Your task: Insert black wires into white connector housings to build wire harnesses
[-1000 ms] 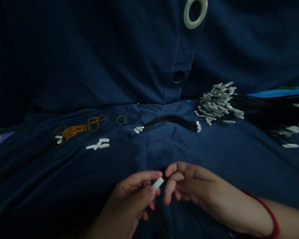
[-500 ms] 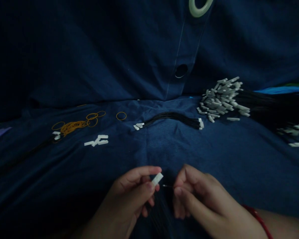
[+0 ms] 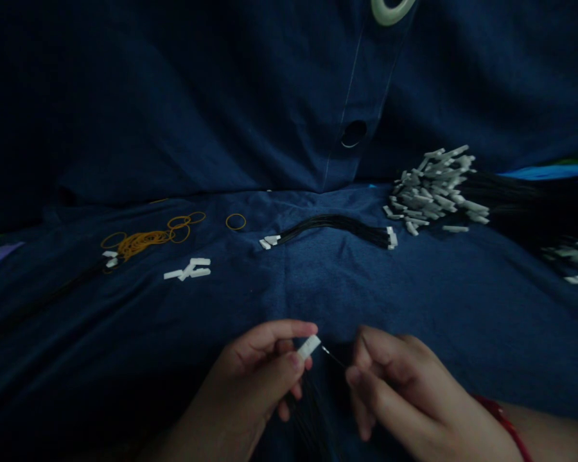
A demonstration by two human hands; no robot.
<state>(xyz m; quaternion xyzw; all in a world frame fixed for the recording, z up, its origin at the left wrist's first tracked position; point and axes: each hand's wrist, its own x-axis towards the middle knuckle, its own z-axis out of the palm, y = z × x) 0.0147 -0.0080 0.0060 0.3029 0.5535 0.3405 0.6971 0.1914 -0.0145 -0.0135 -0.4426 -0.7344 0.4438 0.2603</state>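
A small white connector (image 3: 309, 347) is pinched between the thumb and index finger of my left hand (image 3: 264, 372). Black wires (image 3: 311, 417) hang below it, between the hands. My right hand (image 3: 399, 385) has its thumb and index finger closed on a thin dark wire (image 3: 336, 358). The wire's shiny metal tip points up and left, close to the open end of the connector. Whether tip and connector touch cannot be made out.
Dark blue cloth (image 3: 221, 301) lies below. Orange rubber bands (image 3: 147, 244) and loose white connectors (image 3: 190, 269) are at left. A black wire bundle (image 3: 327, 221) lies centrally; a pile of white connector ends (image 3: 433, 189) is at back right.
My right hand has shifted slightly right and down, and more wire shows beyond its fingertips. The wire now slants up towards the connector. My left hand has moved slightly right with the connector.
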